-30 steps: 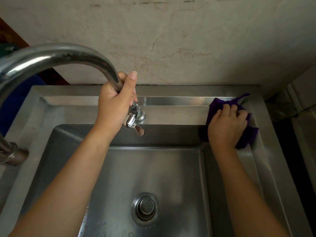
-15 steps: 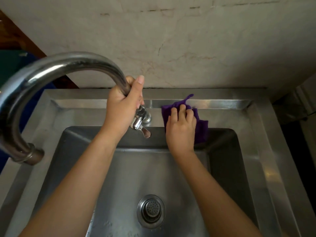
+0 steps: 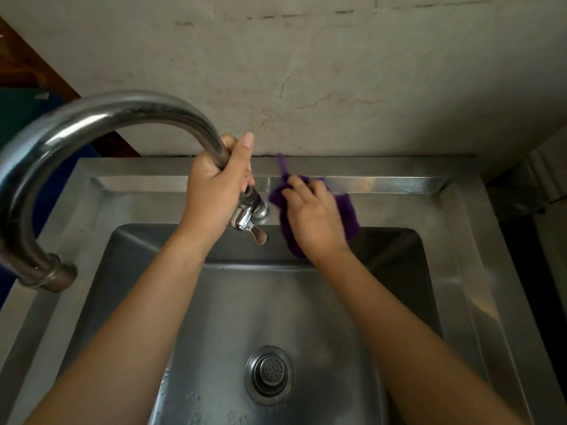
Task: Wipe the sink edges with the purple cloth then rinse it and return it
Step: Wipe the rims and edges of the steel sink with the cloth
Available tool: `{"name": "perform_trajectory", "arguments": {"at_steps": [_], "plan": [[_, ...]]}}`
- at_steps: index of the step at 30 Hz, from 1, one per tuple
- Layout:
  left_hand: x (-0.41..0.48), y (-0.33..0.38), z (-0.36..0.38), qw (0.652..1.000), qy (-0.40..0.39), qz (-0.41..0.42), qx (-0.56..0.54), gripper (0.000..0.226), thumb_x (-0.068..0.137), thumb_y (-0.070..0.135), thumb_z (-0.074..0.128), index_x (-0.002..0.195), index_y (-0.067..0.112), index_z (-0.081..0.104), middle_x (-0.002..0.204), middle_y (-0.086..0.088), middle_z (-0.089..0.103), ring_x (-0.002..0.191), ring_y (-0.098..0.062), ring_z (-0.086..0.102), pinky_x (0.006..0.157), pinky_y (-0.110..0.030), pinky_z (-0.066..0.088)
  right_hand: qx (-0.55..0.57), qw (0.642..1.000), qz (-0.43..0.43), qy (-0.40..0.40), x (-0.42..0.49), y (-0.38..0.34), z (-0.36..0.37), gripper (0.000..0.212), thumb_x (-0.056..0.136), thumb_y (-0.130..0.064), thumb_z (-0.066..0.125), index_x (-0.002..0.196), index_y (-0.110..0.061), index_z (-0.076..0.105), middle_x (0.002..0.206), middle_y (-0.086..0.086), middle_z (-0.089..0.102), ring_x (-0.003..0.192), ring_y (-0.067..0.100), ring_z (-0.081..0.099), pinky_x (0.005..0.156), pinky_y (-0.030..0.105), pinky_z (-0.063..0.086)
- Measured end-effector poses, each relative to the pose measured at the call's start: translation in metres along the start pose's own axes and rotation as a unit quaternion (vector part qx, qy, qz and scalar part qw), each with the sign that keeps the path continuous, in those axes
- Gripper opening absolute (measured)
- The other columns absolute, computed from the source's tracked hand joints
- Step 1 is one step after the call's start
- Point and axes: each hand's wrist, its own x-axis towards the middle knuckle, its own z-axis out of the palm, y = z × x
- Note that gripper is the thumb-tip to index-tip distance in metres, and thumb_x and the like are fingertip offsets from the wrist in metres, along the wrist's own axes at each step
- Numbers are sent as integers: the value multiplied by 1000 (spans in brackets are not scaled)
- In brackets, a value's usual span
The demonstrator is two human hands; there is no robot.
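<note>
two bare hands work over a brushed stainless-steel sink (image 3: 399, 207), a square basin with a flat stepped ledge all round and a round perforated drain strainer (image 3: 269, 374) in its floor. water droplets (image 3: 196, 400) bead on the metal near the lower edge. behind it rises a pale, cracked, stained wall (image 3: 337, 72).

the faucet spout (image 3: 107, 118) is a thick polished tube bent in a wide gooseneck, arching from the back ledge over to the left. the left hand (image 3: 214, 191) is wrapped firmly around it just above the chrome valve body (image 3: 250, 213), fingers curled round the pipe and thumb pointing up along it.

the purple cloth (image 3: 348, 213), soft and fuzzy, lies crumpled on the back ledge just right of the valve. one thin corner sticks up toward the wall and a fold droops over the basin's lip. the right hand (image 3: 313, 222) lies on top of it, fingers slightly spread and pressing down rather than closed around it, though they are motion-blurred. cloth shows on both sides of the hand and beyond the fingertips.
</note>
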Motion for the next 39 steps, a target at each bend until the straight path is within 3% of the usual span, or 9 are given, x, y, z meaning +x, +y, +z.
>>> {"name": "perform_trajectory", "arguments": {"at_steps": [7,11,20,23,26,29,31,34,39], "plan": [[-1,3,0,1000,-12,-8,-5,40,88,35,53,49,30,44,43,12,38,44,-8,38,60,-30,40,-8,982,181,59,-32,63,-35,22,79,4,53,100,2,60,108,24,57,101,41,51,84,53,46],[-1,4,2,1000,-2,-17,-7,43,91,27,53,49,29,42,42,12,38,44,-7,39,62,-34,39,-55,932,345,96,-32,77,-49,24,91,-8,42,106,1,58,116,23,56,107,38,47,90,47,44],[-9,6,-10,996,-30,-32,79,17,86,37,59,74,27,55,65,11,61,68,-8,61,78,-29,48,40,964,261,34,-36,-7,-24,22,88,-13,54,107,-2,57,115,21,53,104,35,46,88,45,47],[-29,3,-28,990,-28,-31,137,19,88,28,63,103,30,53,98,18,62,94,7,59,90,-15,44,220,910,352,-15,-31,-32,-29,22,92,-18,50,112,-9,54,122,13,47,114,28,41,98,40,43],[-69,-6,-50,983,44,-62,168,25,92,22,57,116,27,51,108,16,59,98,12,54,86,-3,39,418,777,470,-26,-35,-55,-32,17,86,-21,57,103,-16,57,119,11,54,104,25,56,93,42,50],[-118,-38,-72,946,146,-246,154,24,95,25,51,118,19,54,105,3,61,101,-15,61,92,-31,49,557,620,552,-7,-43,-73,-37,11,85,-14,61,94,-15,54,107,12,62,95,24,61,88,42,52],[-147,-52,-75,901,146,-404,60,28,97,28,46,121,13,49,96,-5,58,88,-23,60,78,-42,54,602,565,564,17,-48,-85,-38,10,86,-11,60,91,-14,53,102,14,62,91,25,61,85,40,51],[-164,-50,-71,823,142,-513,-200,34,96,40,44,122,17,41,109,-15,56,84,-31,62,61,-45,58,591,584,557,3,-61,-105,-35,9,86,-10,61,86,-15,53,100,14,62,86,24,61,75,36,51],[-149,-44,-86,858,41,-438,-264,27,93,38,49,101,16,61,89,-7,72,77,-18,70,69,-36,59,590,631,487,-126,-87,-132,-30,12,85,-13,63,97,-9,64,97,15,69,83,23,64,73,32,51]]}}
